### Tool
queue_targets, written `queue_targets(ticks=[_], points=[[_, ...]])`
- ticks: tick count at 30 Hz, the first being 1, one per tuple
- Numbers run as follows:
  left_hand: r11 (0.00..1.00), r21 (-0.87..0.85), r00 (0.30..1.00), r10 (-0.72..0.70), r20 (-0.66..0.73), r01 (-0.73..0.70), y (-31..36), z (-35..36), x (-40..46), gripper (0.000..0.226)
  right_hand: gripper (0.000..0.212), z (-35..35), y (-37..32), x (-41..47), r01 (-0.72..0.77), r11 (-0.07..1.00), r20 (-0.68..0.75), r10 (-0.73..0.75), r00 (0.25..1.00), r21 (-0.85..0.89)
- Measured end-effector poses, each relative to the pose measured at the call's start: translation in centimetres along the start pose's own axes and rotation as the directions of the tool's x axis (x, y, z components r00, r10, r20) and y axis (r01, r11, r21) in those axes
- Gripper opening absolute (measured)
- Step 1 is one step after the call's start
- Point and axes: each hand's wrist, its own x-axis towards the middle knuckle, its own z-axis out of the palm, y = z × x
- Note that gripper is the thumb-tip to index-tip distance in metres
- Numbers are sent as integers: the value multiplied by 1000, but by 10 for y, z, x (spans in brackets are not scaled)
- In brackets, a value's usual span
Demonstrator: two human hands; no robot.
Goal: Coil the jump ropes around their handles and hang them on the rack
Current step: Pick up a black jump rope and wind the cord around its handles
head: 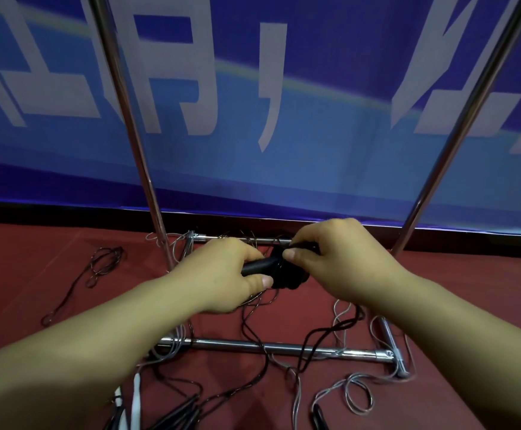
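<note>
hands meet above the base of a metal rack [271, 347], both working on one black jump rope. left hand [222, 274] grips the black handles [257, 265], fingers curled over the top and thumb pressed along the near side. right hand [333, 259] pinches a strand of the black rope between thumb and forefinger right at the dark coil [287, 274] bunched around the far end of the handles; its other fingers are curled in behind. the two hands are almost touching, with the coil between them.

loose black rope [307, 339] trails down from under the hands and lies across the lower front bar of the rack. other ropes are scattered over the red floor [36, 274]: a thin dark one [98, 265] looped well off to the left, a grey one [358, 392] curled near the rack's right front corner, and more tangled around the rear bar. at the bottom edge lie several more handles, white ones [135, 401] at the left and black ones beside them.

two slanted rack poles, a left pole [129, 125] and a right pole [457, 131], rise on either side in front of a blue banner [330, 135] with large pale lettering.
</note>
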Motion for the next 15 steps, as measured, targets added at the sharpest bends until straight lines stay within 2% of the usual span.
queue_targets(ticks=[4,10,15], points=[[999,-31,996,26,83,-23,-2,0,0,17,12,-3,0,2,-16,998,-14,16,1000,53],[998,-36,992,53,114,-49,-4,-6,-2,15,6,0,1,5,-47,987,18,45,999,152],[993,-65,972,109,208,-97,1,-7,-6,14,20,-3,5,5,-65,987,45,59,997,146]])
